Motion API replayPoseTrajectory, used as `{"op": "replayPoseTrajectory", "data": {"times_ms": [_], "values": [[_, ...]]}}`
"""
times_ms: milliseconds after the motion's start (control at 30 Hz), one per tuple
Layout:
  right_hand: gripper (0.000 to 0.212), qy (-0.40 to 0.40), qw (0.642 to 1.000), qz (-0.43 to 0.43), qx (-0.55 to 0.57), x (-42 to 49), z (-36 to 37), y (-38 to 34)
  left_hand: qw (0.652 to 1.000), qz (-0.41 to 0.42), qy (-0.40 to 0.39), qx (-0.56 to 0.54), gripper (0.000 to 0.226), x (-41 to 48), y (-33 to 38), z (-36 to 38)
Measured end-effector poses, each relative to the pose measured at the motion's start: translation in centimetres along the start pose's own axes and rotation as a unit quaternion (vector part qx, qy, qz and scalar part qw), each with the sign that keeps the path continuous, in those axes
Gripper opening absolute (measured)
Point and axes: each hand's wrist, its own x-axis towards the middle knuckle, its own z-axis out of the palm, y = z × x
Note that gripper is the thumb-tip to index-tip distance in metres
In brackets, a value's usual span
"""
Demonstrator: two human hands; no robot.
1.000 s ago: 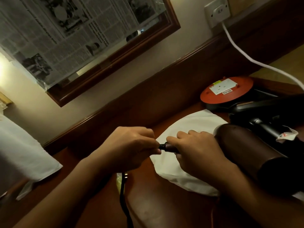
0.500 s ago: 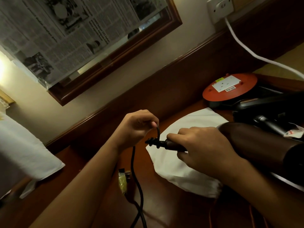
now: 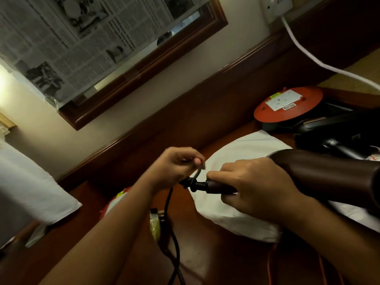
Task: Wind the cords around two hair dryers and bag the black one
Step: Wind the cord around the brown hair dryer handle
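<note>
A dark brown hair dryer (image 3: 320, 173) lies across a white cloth bag (image 3: 242, 149) on the wooden desk. My right hand (image 3: 250, 186) grips its handle near the cord end. My left hand (image 3: 178, 165) pinches the black cord (image 3: 174, 239) just above the handle's strain relief, where the cord bends in a small loop. The rest of the cord hangs down toward the desk's near edge, beside its plug (image 3: 156, 214). A black hair dryer (image 3: 337, 138) lies behind, at the right.
A round red extension reel (image 3: 287, 105) sits at the back right, with a white cable (image 3: 308, 54) running up to a wall socket (image 3: 277, 3). An orange cord (image 3: 271, 262) trails at the lower right. A white cloth (image 3: 30, 192) hangs at the left. A newspaper-covered mirror is on the wall.
My left hand has lifted from the handle end and drawn the cord up into a loop. My right hand has kept its grip on the handle.
</note>
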Motion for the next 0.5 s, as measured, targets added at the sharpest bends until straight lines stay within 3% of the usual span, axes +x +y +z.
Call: {"op": "replayPoseTrajectory", "data": {"times_ms": [100,200,300,367,500], "values": [[0.039,0.052,0.997,0.053,0.017,-0.3,-0.9,0.5,0.997,-0.062,0.014,-0.040,0.021,-0.2,0.2,2.4],[0.039,0.091,0.992,0.087,0.006,-0.2,-1.0,0.8,0.980,-0.122,0.041,-0.152,0.022,-1.2,1.7,4.4],[0.044,0.117,0.985,0.123,-0.011,0.1,-0.8,1.0,0.957,-0.173,0.003,-0.232,0.028,-2.8,3.2,5.8],[0.046,0.118,0.982,0.145,-0.024,0.0,-0.5,1.2,0.966,-0.184,-0.020,-0.181,0.039,-4.3,3.7,5.9],[0.048,0.120,0.982,0.137,-0.045,0.3,0.0,0.8,0.986,-0.155,-0.006,0.061,0.052,-6.4,4.9,5.1]]}}
